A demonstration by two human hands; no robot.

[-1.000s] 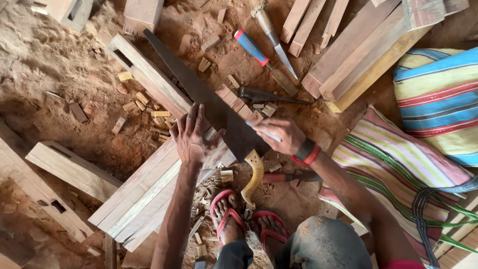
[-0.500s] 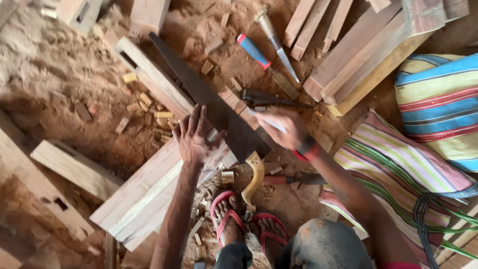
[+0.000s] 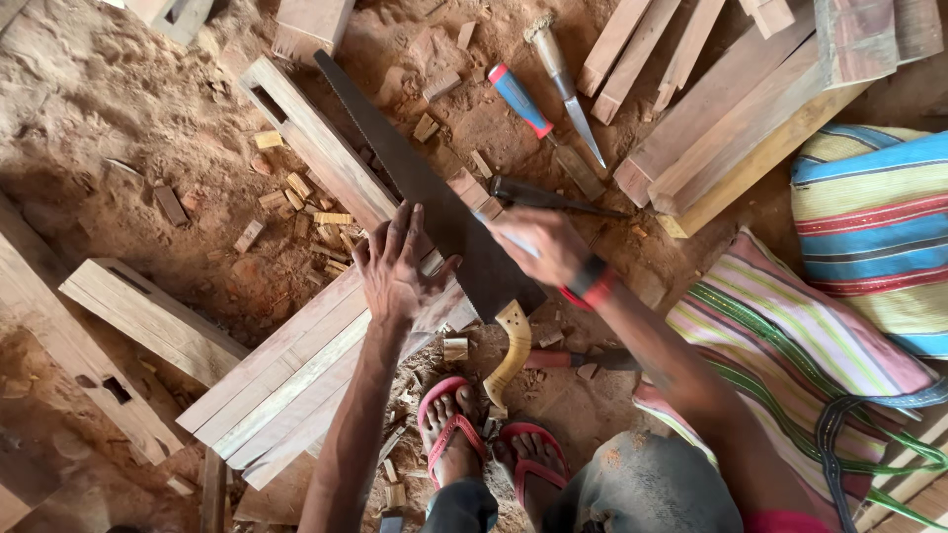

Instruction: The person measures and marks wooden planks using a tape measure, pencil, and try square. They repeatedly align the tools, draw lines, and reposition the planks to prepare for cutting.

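Sandy ground (image 3: 118,128) littered with offcuts carries everything here, with a striped cloth (image 3: 790,345) spread along its right edge and long timbers stacked at its top right corner. Near the middle of the ground, running toward the lower left, lies a bundle of planks (image 3: 286,390) set side by side, and across its upper end rests a saw (image 3: 434,207), blade pointing to the top edge and its pale handle lying near the person's sandalled feet (image 3: 449,429). A slotted beam (image 3: 306,133) lies beside the blade on its left. The work in hand looks like steadying and lining things up on the planks rather than sawing, since neither hand is on the saw handle. A clean next move would call for the planks to be kept from shifting and for a firm hold on the handle. The left hand (image 3: 395,266) lies palm down on the end of the planks, fingers (image 3: 380,232) spread wide and flat, gripping nothing, their tips right at the blade's edge. The right hand (image 3: 538,245) hovers over the lower blade. It is blurred, its fingers seem drawn together, and I cannot tell whether they pinch some small pale thing. Three chisels, one of them a blue-handled chisel (image 3: 521,101), lie toward the top edge.
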